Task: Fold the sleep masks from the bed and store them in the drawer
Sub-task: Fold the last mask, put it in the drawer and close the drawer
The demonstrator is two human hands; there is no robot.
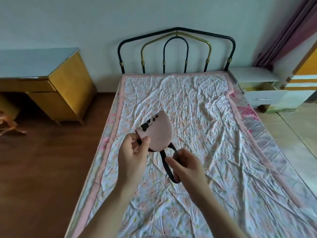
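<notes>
Right now I am holding a pink sleep mask (157, 130) up over the bed (197, 117), folded in half so that it is showing as a rounded half-shape with a black cartoon print along its upper left edge. My left hand (133, 154) is pinching the mask's lower left corner: the thumb and the fingers are closing on the fabric, a tight grip with no gap showing. My right hand (186, 166) is working just below and to the right of the mask, its grip closing around the black elastic strap (169, 166), which is running down from the mask's bottom edge, looping through my fingers and hanging out under the hand. The mask itself is not touching the bed; it is hanging in the air above the wrinkled floral sheet (205, 152), nearer the bed's left edge than its right.

Beyond the bed's head, the black and gold metal headboard (176, 48) is standing against the wall. To the right of the bed's head, a white nightstand (253, 77) is standing with its drawer (264, 98) pulled open, well apart from the mask. To the left of the bed, a yellow wooden desk (68, 86) is sitting on the brown floor (42, 160).
</notes>
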